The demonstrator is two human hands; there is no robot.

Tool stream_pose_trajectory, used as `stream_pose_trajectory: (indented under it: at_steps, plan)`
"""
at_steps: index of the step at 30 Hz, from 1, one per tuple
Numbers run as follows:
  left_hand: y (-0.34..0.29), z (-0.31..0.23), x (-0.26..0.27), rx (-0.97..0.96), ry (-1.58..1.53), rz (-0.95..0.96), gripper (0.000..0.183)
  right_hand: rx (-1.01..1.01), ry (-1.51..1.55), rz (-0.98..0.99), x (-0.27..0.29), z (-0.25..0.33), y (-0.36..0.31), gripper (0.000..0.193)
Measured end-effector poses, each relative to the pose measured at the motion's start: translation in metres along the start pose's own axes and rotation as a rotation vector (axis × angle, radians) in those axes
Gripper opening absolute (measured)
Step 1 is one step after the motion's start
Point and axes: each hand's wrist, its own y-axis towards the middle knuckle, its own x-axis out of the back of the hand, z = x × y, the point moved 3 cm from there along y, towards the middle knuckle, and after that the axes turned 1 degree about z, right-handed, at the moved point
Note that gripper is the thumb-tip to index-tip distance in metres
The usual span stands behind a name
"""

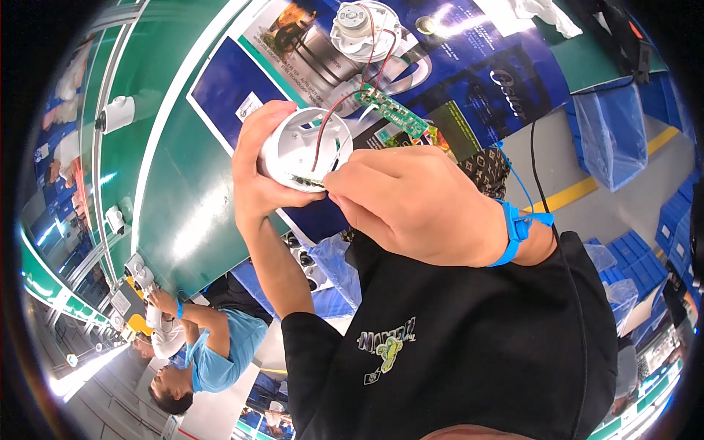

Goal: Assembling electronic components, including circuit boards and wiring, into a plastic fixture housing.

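Observation:
My left hand (253,165) is wrapped round a white round plastic housing (280,150), its open end facing up. Inside its near wall sits a small dark circuit board (304,181). The fingers of my right hand (411,202) are pinched together at the rim beside that board; what they grip is hidden. A red wire (320,136) runs out of the housing to a long green circuit board (396,114) lying beyond it. More thin wires link that board to a white round part with a motor (356,26) at the far side.
A blue printed sheet of packaging (220,99) lies under the parts on the green bench (187,191). A blue wrist strap (515,233) with a cord is on my right wrist. Blue bins (634,257) stand at right. A co-worker in light blue (227,345) handles white parts at left.

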Motion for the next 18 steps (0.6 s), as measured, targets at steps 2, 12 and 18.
stream_pose_trajectory:
  at_steps: [2, 12, 18]
  plan:
    - [-0.001, 0.0, 0.0, 0.005, 0.002, 0.002, 0.092, -0.017, -0.025, 0.034, 0.003, 0.001, 0.003, 0.016]
    - [0.001, -0.002, 0.0, 0.006, 0.03, 0.003, 0.088, 0.036, -0.034, 0.131, -0.024, -0.01, 0.017, 0.016]
    - [0.002, -0.003, 0.001, 0.004, 0.017, 0.018, 0.09, -0.319, 0.58, 0.484, -0.005, -0.033, 0.029, 0.019]
